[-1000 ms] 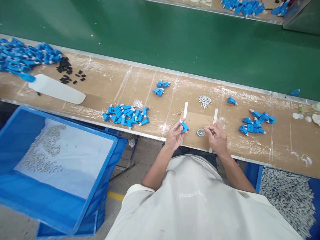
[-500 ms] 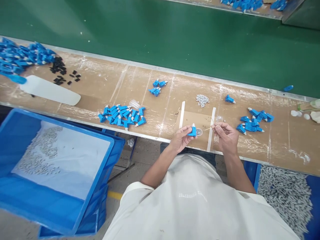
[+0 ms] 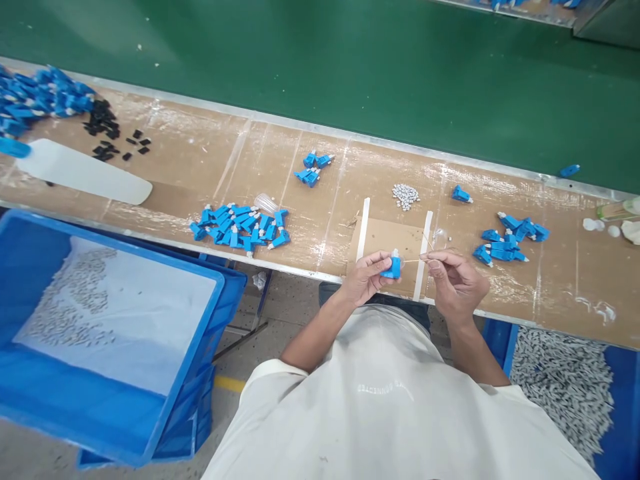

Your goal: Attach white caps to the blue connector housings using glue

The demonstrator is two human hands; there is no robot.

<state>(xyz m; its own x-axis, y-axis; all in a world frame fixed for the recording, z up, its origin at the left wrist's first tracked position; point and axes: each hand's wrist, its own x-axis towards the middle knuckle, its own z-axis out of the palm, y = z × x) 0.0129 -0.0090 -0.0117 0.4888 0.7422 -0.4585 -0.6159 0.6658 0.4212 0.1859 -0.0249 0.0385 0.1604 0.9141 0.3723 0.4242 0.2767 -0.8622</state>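
Note:
My left hand (image 3: 364,280) is closed on a blue plastic part (image 3: 395,269) with a pale tip pointing up, held over the bench's near edge. Between the fingertips of my right hand (image 3: 457,283) is a thin wooden stick (image 3: 413,261), its far end close to or touching the blue part; I cannot tell which. The small clear dish beneath is mostly hidden behind the part. Below the hands is a cardboard sheet (image 3: 393,237) with white tape strips at both sides. Beyond it sits a small heap of grey pieces (image 3: 405,196).
Blue parts lie in groups left (image 3: 243,228) and right (image 3: 510,240) of the hands. At far left are a white bottle (image 3: 83,172) and black pieces (image 3: 102,121). Blue bins stand below the bench, one left (image 3: 195,333), one right (image 3: 623,380) holding grey pieces.
The blue part has shifted slightly right in my left hand, covering the dish. The stick now reaches the part's right side, and the view has shifted a little.

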